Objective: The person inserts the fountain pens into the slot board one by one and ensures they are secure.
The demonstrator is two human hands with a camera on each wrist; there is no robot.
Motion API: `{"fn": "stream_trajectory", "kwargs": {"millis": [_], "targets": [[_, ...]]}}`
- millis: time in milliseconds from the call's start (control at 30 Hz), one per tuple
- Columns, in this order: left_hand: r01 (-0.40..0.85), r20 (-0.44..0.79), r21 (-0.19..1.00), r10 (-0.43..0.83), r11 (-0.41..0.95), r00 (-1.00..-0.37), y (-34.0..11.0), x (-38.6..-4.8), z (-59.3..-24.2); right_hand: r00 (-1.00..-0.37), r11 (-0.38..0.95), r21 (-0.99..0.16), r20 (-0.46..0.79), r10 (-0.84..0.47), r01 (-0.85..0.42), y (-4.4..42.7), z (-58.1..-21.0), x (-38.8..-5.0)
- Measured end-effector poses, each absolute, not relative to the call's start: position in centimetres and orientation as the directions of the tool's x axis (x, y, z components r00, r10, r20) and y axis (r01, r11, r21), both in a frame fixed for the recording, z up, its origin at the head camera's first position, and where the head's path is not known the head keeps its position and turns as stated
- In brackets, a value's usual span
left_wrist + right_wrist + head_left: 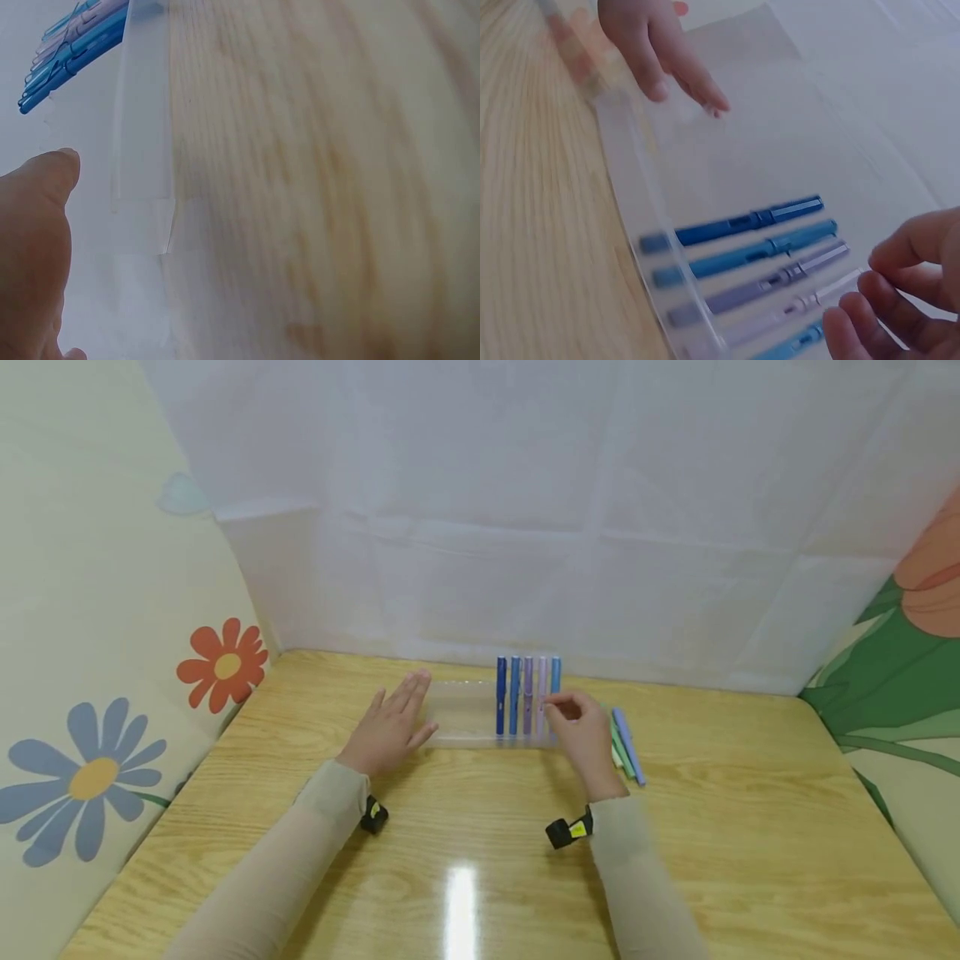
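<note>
A clear plastic stand (461,710) holds a row of capped pens in its right half: dark blue (501,693), blue (514,693), purple (528,681), lilac (542,672) and light blue (556,670). At the stand's left end is my left hand (390,727), fingers extended and thumb apart; whether it touches the plastic is unclear. My right hand (581,731) hovers by the light blue pen and hides its lower part. In the right wrist view, its fingers (881,289) are loosely bent near the lilac and light blue pens, with nothing seen between them.
Right of the stand, loose pens lie on the wooden table (465,810), among them a periwinkle pen (628,747) and green pens (621,752), partly behind my right hand. A white cloth (480,527) hangs behind the table. Flower-patterned cloth (90,610) flanks it.
</note>
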State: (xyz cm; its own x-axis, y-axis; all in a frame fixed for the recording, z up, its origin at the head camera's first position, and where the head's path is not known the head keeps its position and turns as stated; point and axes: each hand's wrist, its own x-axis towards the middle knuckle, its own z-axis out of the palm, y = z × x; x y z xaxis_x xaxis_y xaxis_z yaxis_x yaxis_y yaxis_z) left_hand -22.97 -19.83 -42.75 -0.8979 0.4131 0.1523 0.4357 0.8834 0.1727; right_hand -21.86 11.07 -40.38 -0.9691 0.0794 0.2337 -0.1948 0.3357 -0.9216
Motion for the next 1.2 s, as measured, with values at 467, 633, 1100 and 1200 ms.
{"fn": "stream_trajectory", "kwargs": {"millis": [467, 633, 1100, 1200], "targets": [[0.439, 0.157, 0.171, 0.415, 0.882, -0.896, -19.8, -23.2, -42.6, -0.978, 0.529, -0.84, 0.193, 0.082, -0.121, 18.1, -40.2, -22.5], [0.437, 0.154, 0.175, 0.413, 0.882, -0.897, -19.7, -23.1, -42.5, -0.977, 0.559, -0.825, 0.175, 0.118, -0.081, 20.2, -40.5, -22.5], [0.435, 0.157, 0.182, 0.41, 0.882, -0.898, -20.0, -23.0, -42.9, -0.985, 0.614, -0.787, 0.053, 0.162, 0.059, 22.9, -41.8, -22.6], [0.434, 0.16, 0.179, 0.41, 0.883, -0.898, -20.0, -23.0, -42.9, -0.987, 0.613, -0.783, -0.011, 0.159, 0.107, 23.0, -42.1, -22.5]]}}
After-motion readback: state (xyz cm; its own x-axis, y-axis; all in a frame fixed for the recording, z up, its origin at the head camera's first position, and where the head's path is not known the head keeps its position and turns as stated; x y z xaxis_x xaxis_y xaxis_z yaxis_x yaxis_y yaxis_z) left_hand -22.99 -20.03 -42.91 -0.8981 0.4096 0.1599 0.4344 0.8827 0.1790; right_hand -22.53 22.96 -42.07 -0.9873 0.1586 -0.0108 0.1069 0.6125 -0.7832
